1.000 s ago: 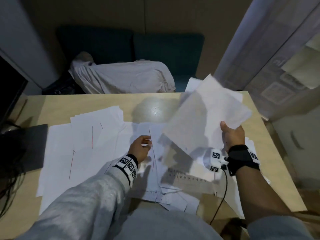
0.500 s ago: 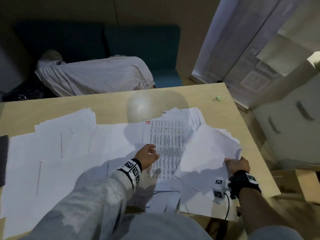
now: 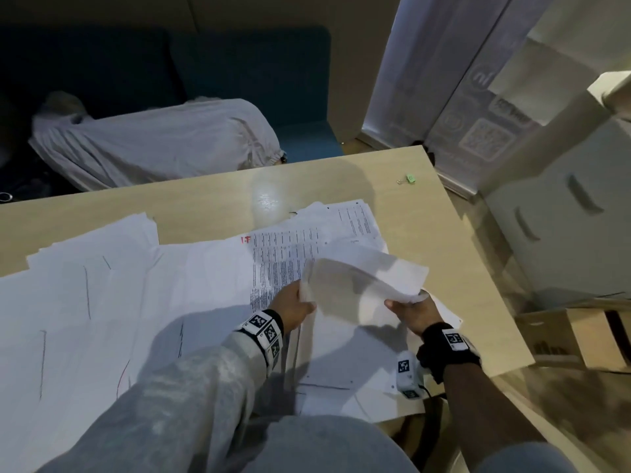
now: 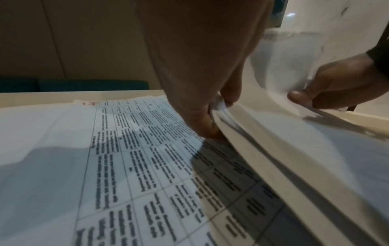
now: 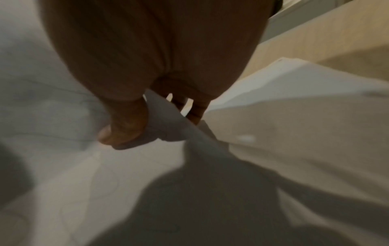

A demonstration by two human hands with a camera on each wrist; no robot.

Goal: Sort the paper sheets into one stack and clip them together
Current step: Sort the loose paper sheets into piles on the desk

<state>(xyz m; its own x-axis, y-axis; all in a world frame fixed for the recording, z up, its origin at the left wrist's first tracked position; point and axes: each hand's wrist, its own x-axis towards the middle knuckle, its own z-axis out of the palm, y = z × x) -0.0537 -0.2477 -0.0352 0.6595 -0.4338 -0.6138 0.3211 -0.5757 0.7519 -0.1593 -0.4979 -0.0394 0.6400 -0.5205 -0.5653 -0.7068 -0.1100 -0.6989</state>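
Observation:
Many white paper sheets (image 3: 102,302) lie spread over the wooden table (image 3: 205,196). A printed sheet with a table of text (image 3: 283,254) (image 4: 130,166) lies in the middle. Both hands hold a small bundle of sheets (image 3: 362,285) lifted above the table's right part. My left hand (image 3: 297,305) (image 4: 212,106) pinches the bundle's left edge. My right hand (image 3: 409,308) (image 5: 134,126) pinches its right edge, thumb on top. A small green binder clip (image 3: 410,179) lies alone near the far right corner of the table.
A dark blue sofa (image 3: 246,73) with a pale cloth (image 3: 153,145) on it stands behind the table. White cabinets (image 3: 563,206) and a cardboard box (image 3: 580,339) stand to the right. The table's right edge (image 3: 485,268) is close to my right hand.
The right hand brought its raised sheets down to the table, then lifted a bundle. The left hand left the flat sheets and took hold of the bundle's left edge.

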